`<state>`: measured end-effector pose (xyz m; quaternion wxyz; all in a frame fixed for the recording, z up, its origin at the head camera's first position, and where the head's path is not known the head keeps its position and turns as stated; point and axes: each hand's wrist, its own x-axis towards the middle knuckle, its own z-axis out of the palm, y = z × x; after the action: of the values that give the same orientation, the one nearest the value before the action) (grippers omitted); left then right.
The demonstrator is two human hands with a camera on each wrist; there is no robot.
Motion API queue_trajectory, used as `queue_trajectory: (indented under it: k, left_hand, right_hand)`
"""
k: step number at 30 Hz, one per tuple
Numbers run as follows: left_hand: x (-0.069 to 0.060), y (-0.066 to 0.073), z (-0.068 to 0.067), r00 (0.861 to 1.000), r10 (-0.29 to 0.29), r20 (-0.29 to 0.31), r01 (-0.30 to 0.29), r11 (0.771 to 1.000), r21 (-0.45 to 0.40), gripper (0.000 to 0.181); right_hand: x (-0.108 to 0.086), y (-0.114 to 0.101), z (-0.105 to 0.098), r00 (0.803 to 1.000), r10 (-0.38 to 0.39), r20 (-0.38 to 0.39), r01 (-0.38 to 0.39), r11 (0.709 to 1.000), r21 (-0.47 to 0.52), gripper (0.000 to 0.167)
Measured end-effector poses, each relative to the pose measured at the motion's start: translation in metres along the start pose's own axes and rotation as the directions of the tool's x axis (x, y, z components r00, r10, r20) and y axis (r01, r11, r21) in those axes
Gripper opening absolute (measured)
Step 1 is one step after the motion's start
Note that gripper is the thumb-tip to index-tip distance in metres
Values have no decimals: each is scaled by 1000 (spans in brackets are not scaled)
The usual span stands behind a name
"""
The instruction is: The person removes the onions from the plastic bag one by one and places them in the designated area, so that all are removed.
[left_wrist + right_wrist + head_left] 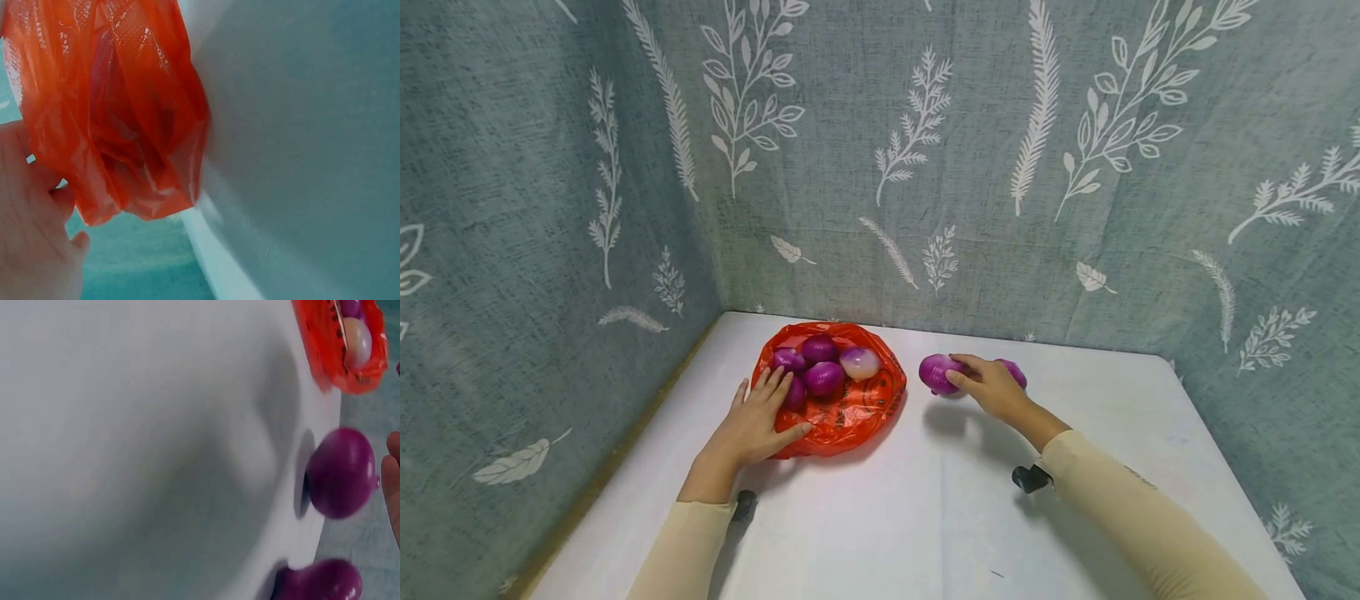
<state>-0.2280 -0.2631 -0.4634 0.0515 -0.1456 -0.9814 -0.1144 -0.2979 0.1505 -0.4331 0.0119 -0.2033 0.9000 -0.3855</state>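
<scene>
In the head view my left hand (pixel 752 425) lies at the near left of a red plastic bag (pixel 857 412), its fingers spread over the rim beside the onions. The left wrist view shows that hand against the bag's crinkled side (pixel 144 125). Inside the open bag sit several purple onions (pixel 824 378) and a paler, whitish one (pixel 860 362). My right hand (pixel 996 390) pinches a purple onion (pixel 937 373) between thumb and fingers, right of the bag. A shadow falls on the table below it. Another onion (pixel 1013 372) is partly hidden behind that hand.
The right wrist view shows two purple onions, one nearer the bag (pixel 342 474) and one lower (pixel 322 581), on the white table (pixel 880 517). Patterned grey-green cloth (pixel 970 167) hangs behind the table and along both sides.
</scene>
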Motion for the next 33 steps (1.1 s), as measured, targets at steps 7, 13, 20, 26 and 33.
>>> queue_trajectory:
  k: [7,13,20,26,33]
  left_hand:
    - [2,-2,0,1000,1,-7,-1,1000,4,100]
    - [4,-3,1,1000,1,-3,-1,1000,-1,99]
    - [4,-3,4,1000,-1,10,1,1000,2,99]
    - [3,-3,4,1000,-13,12,13,1000,-4,100]
    - [4,-5,-2,1000,3,-4,-3,1000,-4,101]
  right_hand:
    - [-4,19,-19,997,-30,-70,32,999,23,59]
    - [-8,30,-37,997,15,-80,-12,999,34,63]
    - [-17,42,-54,996,43,-81,-45,999,-17,66]
    - [-25,55,-66,992,64,-104,-68,997,-32,65]
    - [-34,71,-79,985,65,-161,-73,996,-46,61]
